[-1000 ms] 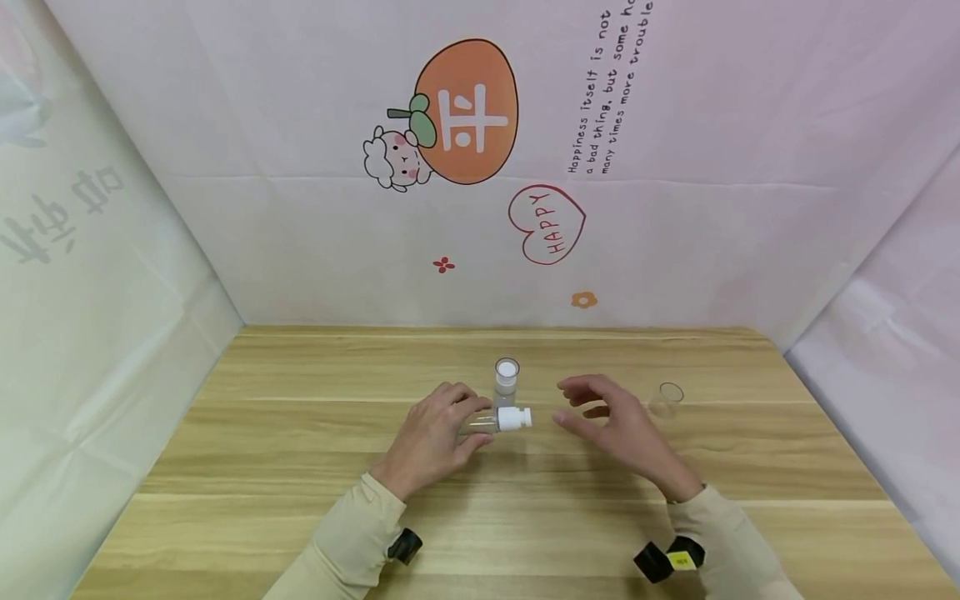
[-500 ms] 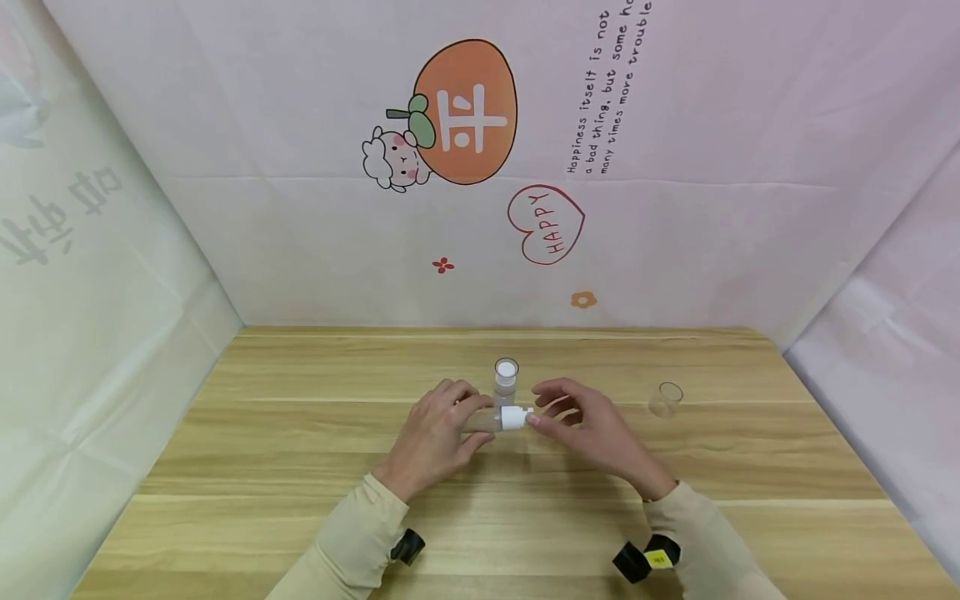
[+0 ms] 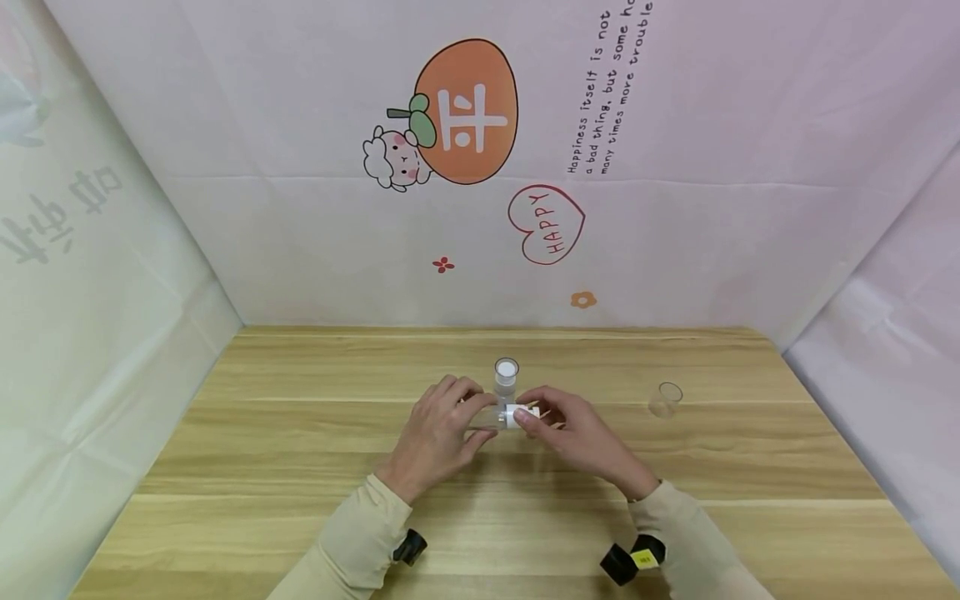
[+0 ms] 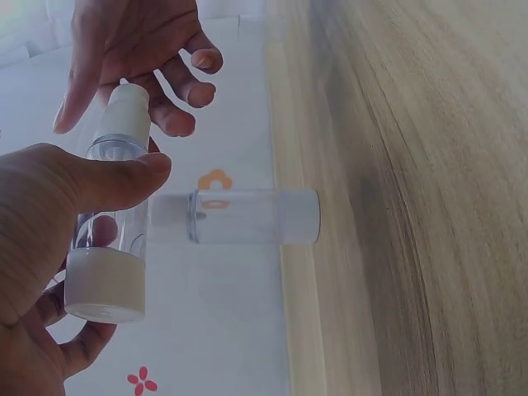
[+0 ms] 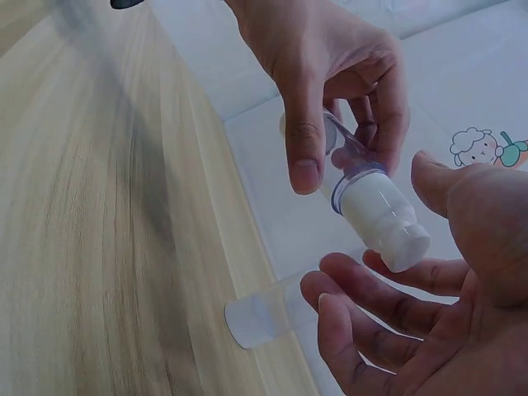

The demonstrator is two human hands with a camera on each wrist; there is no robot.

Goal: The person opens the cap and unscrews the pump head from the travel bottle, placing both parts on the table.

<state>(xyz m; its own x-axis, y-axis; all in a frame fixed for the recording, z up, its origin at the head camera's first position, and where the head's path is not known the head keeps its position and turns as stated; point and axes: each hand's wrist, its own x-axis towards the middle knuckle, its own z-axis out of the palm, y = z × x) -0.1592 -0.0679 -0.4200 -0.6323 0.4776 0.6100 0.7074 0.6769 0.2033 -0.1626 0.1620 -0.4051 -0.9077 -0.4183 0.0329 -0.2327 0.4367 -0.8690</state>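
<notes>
My left hand [image 3: 435,429] grips a clear pump bottle [image 4: 106,285] round its transparent body, thumb on one side and fingers on the other. The bottle lies sideways above the table, its white pump head [image 5: 379,216] pointing right. My right hand [image 3: 581,437] is at that pump head, fingers spread loosely and bent about it. The wrist views show a gap between the right thumb [image 5: 433,183] and the pump head; a finger lies close beneath it, and contact cannot be told. Just behind stands a second clear bottle [image 3: 506,377] with a white base, upright on the table.
A small clear cap [image 3: 665,402] stands on the wooden table [image 3: 300,500] to the right of my right hand. Printed white cloth [image 3: 337,250] rises along the table's back edge and at both sides.
My right hand has moved left, from apart from the bottle to its pump head. The left hand has kept its grip, shifting the bottle slightly right. The second bottle and cap stay put.
</notes>
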